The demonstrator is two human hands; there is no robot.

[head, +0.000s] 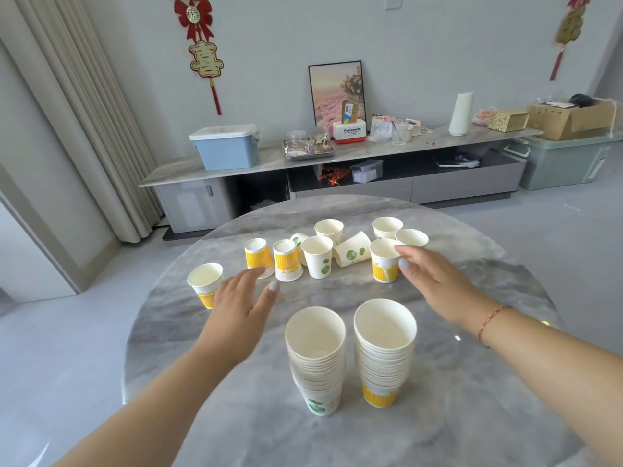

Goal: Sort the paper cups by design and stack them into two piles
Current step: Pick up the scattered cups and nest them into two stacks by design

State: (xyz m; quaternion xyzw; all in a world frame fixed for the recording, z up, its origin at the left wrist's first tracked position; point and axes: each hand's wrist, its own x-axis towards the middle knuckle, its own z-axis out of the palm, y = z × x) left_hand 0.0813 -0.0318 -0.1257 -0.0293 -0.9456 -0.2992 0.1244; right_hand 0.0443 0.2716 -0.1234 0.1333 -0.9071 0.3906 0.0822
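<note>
Two stacks of paper cups stand near me on the round grey table: a green-leaf stack on the left and a yellow-striped stack on the right. Several loose cups of both designs stand or lie further back. My left hand hovers open, fingers spread, just in front of two upside-down yellow cups and beside an upright yellow cup. My right hand is open too, its fingertips against an upright yellow cup. A green-leaf cup lies on its side; another stands upright.
Beyond the table a long low cabinet holds a blue bin, a tray, a framed picture and boxes. Curtains hang at the left. The table's far edge runs just behind the loose cups.
</note>
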